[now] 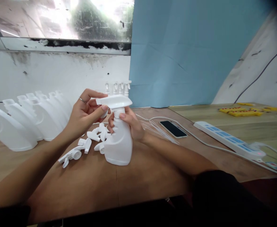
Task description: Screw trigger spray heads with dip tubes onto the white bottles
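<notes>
Bottle (118, 148) looks light, slick, squeezable; best grip: neck (118, 124). Right fingers (128, 119) wrapped round it, left fingers (100, 111) pinching sprayer (117, 101) front.

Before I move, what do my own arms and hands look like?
Your left hand wears a thin silver-toned ring on one finger; no ring shows on your right hand. No gloves or wristbands show. Both black sleeves leave the forearms bare.
</notes>
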A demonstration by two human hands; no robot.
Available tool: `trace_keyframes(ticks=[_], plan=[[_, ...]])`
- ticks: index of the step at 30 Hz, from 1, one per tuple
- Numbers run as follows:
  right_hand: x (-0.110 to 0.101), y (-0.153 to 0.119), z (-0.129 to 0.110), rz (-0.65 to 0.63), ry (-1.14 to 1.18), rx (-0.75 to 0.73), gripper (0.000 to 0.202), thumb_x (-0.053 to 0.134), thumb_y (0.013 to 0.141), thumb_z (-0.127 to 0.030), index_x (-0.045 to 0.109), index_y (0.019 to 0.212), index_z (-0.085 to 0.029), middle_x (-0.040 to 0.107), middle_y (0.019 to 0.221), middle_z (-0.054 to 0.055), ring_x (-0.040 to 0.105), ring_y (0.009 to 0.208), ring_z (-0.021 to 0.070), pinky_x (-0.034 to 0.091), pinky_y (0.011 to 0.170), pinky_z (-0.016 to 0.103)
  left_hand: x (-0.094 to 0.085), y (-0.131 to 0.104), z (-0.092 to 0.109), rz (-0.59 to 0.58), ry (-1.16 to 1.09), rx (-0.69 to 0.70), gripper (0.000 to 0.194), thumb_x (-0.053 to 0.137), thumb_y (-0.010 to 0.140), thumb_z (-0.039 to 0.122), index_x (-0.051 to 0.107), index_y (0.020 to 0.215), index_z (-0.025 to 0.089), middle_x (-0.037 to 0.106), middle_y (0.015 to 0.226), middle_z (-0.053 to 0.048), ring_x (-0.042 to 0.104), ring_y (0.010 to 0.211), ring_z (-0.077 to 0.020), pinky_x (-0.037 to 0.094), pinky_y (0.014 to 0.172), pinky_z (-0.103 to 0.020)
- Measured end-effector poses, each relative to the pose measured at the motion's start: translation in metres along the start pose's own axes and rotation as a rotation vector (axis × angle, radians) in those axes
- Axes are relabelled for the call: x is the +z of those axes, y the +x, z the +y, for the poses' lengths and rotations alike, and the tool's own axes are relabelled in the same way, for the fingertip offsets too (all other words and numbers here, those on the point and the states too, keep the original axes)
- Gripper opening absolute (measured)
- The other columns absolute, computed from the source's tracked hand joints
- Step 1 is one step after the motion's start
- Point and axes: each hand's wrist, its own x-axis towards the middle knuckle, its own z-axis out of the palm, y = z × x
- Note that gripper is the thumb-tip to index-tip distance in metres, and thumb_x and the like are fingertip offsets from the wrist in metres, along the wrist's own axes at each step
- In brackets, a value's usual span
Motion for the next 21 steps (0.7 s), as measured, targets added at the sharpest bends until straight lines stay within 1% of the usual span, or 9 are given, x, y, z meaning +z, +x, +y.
trace_keyframes(ticks=[4, 6, 9, 13, 18, 21], plan=[[-0.002, 0.003, 0.0, -0.081, 0.007, -0.001, 0.043, 0.068, 0.082, -0.039, 0.036, 0.108, -0.026, 0.054, 0.071, -0.007, 0.055, 0.057, 0.0121, 0.044, 0.06, 0.03, -0.001, 0.001, -0.006, -0.05, -0.048, 0.048, 0.022, 0.065, 0.087, 0.022, 0.054, 0.105, 0.024, 0.059, 0.068, 0.002, 0.052, 0.051, -0.009, 0.044, 0.047, -0.022], [-0.002, 0.002, -0.001, -0.106, 0.034, 0.0, 0.042, 0.066, 0.084, -0.041, 0.035, 0.109, -0.026, 0.053, 0.07, -0.006, 0.054, 0.057, 0.012, 0.043, 0.06, 0.03, -0.002, 0.002, -0.008, -0.072, -0.072, 0.088, 0.022, 0.064, 0.087, 0.02, 0.053, 0.106, 0.023, 0.059, 0.066, 0.003, 0.051, 0.05, -0.0086, 0.043, 0.046, -0.021], [0.0, 0.001, -0.003, -0.1, 0.082, 0.012, 0.039, 0.061, 0.086, -0.045, 0.036, 0.108, -0.025, 0.052, 0.072, -0.005, 0.052, 0.059, 0.0125, 0.043, 0.059, 0.03, -0.004, 0.004, -0.01, -0.088, -0.069, 0.13, 0.021, 0.063, 0.087, 0.018, 0.052, 0.105, 0.022, 0.059, 0.065, 0.003, 0.051, 0.05, -0.0084, 0.042, 0.045, -0.021], [0.003, 0.001, -0.004, -0.072, 0.066, -0.012, 0.038, 0.062, 0.084, -0.041, 0.036, 0.107, -0.025, 0.052, 0.072, -0.004, 0.051, 0.06, 0.0123, 0.043, 0.059, 0.029, -0.006, 0.006, -0.01, -0.098, -0.043, 0.136, 0.021, 0.064, 0.088, 0.019, 0.053, 0.105, 0.022, 0.059, 0.065, 0.002, 0.053, 0.051, -0.0093, 0.042, 0.045, -0.021], [0.0, 0.003, -0.002, -0.124, 0.021, -0.022, 0.032, 0.057, 0.089, -0.043, 0.037, 0.105, -0.024, 0.053, 0.071, -0.004, 0.053, 0.058, 0.0125, 0.044, 0.061, 0.031, -0.008, 0.007, -0.011, -0.116, -0.029, 0.143, 0.021, 0.065, 0.088, 0.02, 0.053, 0.106, 0.021, 0.06, 0.067, 0.002, 0.055, 0.054, -0.0091, 0.043, 0.047, -0.021], [-0.003, 0.002, 0.0, -0.114, 0.018, -0.026, 0.03, 0.055, 0.09, -0.044, 0.038, 0.104, -0.023, 0.055, 0.072, -0.004, 0.056, 0.058, 0.0136, 0.045, 0.061, 0.031, -0.006, 0.007, -0.012, -0.11, -0.041, 0.184, 0.022, 0.066, 0.088, 0.022, 0.053, 0.106, 0.021, 0.061, 0.072, 0.001, 0.054, 0.053, -0.0078, 0.043, 0.047, -0.02]])
